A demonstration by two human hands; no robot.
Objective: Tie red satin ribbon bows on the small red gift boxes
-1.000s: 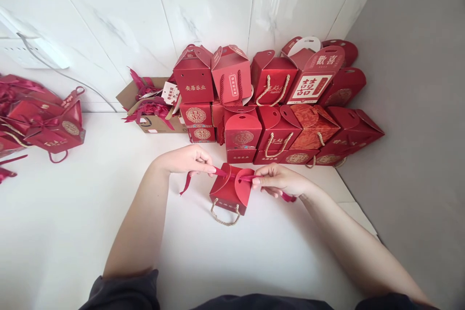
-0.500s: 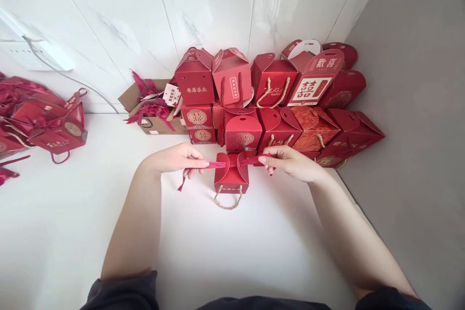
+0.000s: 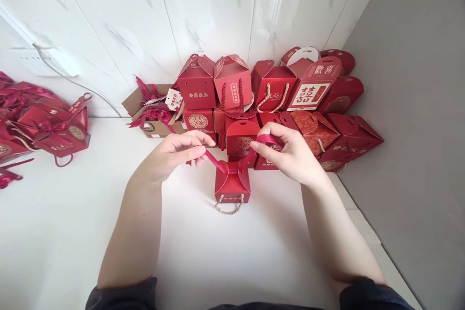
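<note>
A small red gift box (image 3: 232, 189) stands on the white table in front of me, its gold rope handle (image 3: 228, 212) hanging toward me. A dark red ribbon (image 3: 248, 159) runs through the top flaps, and its two ends rise to either side. My left hand (image 3: 181, 152) pinches one end above and left of the box. On the other side my right hand (image 3: 286, 152) holds the other end, which curls in a loop between thumb and fingers.
Stacked red gift boxes (image 3: 272, 87) stand behind against the tiled wall. A brown carton (image 3: 160, 128) of ribbons is left of them. More ribboned red boxes (image 3: 61, 140) lie at far left, below a cable (image 3: 83, 86). A grey panel (image 3: 410, 131) borders the right.
Both hands have come up from pulling the ribbon out sideways, and its ends now slant upward. The right hand has curled its end into a loop. The view has tilted slightly upward.
</note>
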